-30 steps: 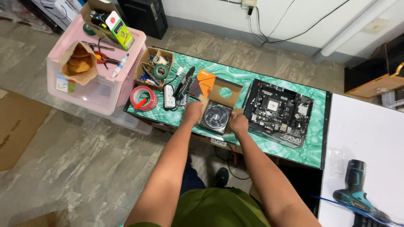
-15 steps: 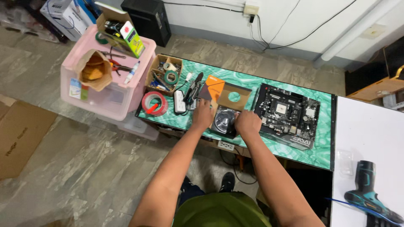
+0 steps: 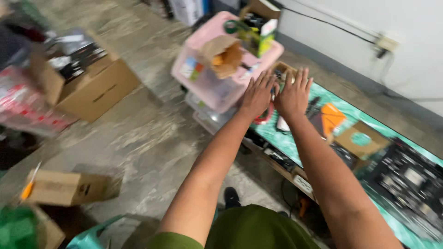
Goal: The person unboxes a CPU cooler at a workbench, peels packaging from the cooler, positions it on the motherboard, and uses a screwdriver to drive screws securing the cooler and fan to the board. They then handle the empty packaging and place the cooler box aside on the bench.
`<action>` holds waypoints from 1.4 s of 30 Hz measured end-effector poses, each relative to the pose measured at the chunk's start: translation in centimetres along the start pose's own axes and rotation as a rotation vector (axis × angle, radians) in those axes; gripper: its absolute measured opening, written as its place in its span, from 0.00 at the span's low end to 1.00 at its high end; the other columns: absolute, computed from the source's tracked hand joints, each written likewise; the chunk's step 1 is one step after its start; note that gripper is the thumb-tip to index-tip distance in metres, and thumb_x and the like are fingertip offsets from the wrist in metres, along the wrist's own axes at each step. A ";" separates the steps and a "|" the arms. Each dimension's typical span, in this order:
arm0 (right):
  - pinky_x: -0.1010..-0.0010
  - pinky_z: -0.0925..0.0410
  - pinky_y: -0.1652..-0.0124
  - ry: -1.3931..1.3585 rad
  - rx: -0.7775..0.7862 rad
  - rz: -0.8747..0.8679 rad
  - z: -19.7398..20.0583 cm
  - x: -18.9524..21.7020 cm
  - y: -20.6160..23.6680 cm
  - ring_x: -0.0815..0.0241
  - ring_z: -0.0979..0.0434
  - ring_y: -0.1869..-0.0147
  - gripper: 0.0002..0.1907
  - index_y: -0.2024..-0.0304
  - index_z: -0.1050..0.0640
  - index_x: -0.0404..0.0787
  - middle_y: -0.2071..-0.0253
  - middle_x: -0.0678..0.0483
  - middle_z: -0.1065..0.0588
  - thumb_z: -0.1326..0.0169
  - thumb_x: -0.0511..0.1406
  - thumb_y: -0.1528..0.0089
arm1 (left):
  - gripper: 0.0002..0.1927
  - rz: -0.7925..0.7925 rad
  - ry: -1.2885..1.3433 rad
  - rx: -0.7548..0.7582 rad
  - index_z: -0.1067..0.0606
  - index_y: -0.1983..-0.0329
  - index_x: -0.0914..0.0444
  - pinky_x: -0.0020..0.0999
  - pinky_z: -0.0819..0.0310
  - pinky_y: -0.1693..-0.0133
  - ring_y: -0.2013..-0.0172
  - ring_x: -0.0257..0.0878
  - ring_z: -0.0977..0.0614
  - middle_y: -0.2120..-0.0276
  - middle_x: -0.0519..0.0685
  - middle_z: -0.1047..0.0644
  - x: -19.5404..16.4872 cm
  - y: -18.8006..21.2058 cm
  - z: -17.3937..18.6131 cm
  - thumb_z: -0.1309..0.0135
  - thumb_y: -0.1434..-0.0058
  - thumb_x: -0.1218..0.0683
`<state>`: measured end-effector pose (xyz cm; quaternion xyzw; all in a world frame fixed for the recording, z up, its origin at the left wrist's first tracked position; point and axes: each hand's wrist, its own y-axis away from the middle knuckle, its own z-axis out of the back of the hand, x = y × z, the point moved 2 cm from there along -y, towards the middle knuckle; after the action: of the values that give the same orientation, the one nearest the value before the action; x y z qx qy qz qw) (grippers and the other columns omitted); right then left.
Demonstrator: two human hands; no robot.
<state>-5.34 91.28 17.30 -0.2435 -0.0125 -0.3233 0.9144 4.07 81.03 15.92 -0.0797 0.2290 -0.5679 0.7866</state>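
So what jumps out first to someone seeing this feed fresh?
Two bare hands, left hand and right hand, stretched out side by side with fingers spread, above the left end of the green-topped table. Just beyond them sits a pink plastic bin piled with clutter, and a motherboard lies far right.

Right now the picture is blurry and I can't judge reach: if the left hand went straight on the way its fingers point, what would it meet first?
Probably the pink bin, near its brown paper bag; the left hand is open, depth unclear.

Makeshift electronics repair workshop, circuit board (image 3: 408, 177) on green-covered bench (image 3: 295, 143), pink storage tub (image 3: 217, 78) of tools, cardboard boxes (image 3: 90, 87) on stone floor (image 3: 152, 138)
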 end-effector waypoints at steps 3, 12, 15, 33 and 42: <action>0.42 0.62 0.26 -0.055 -0.042 0.170 -3.3 10.5 -4.2 0.35 0.57 0.17 0.34 0.27 0.35 0.33 0.23 0.31 0.45 0.51 0.46 0.30 | 0.30 0.074 -0.054 -0.122 0.39 0.29 0.66 0.56 0.48 0.29 0.26 0.53 0.43 0.27 0.58 0.41 9.0 1.6 5.7 0.49 0.33 0.55; 0.41 0.67 0.26 -0.148 0.046 0.666 -17.6 42.1 -8.6 0.34 0.61 0.17 0.36 0.26 0.35 0.34 0.22 0.30 0.48 0.48 0.40 0.35 | 0.34 0.520 -0.439 -0.204 0.41 0.28 0.63 0.55 0.44 0.29 0.26 0.51 0.42 0.26 0.58 0.43 35.8 14.5 14.6 0.46 0.36 0.57; 0.41 0.67 0.27 -0.187 0.167 0.786 -23.7 49.2 -7.8 0.35 0.61 0.17 0.39 0.27 0.36 0.36 0.23 0.32 0.47 0.46 0.40 0.40 | 0.45 0.754 -0.386 -0.039 0.43 0.28 0.63 0.52 0.46 0.30 0.26 0.50 0.44 0.26 0.55 0.44 43.2 19.4 13.3 0.40 0.50 0.53; 0.39 0.62 0.27 -0.572 0.417 1.589 -36.5 90.7 -19.4 0.36 0.54 0.19 0.39 0.28 0.36 0.40 0.27 0.32 0.44 0.43 0.49 0.37 | 0.41 1.538 -0.638 -0.238 0.44 0.26 0.60 0.60 0.45 0.34 0.30 0.52 0.37 0.27 0.59 0.43 75.7 28.9 26.7 0.43 0.40 0.51; 0.41 0.60 0.28 -0.558 0.437 1.750 -39.4 121.8 -22.7 0.36 0.52 0.21 0.37 0.31 0.35 0.41 0.28 0.35 0.42 0.46 0.51 0.37 | 0.38 1.772 -0.585 -0.278 0.43 0.27 0.60 0.58 0.47 0.34 0.30 0.53 0.39 0.28 0.57 0.42 98.1 40.6 43.2 0.44 0.39 0.49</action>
<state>72.06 -13.10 14.42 -0.0581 -0.1039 0.5575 0.8216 82.88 -2.14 11.98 -0.1090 0.0652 0.3120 0.9416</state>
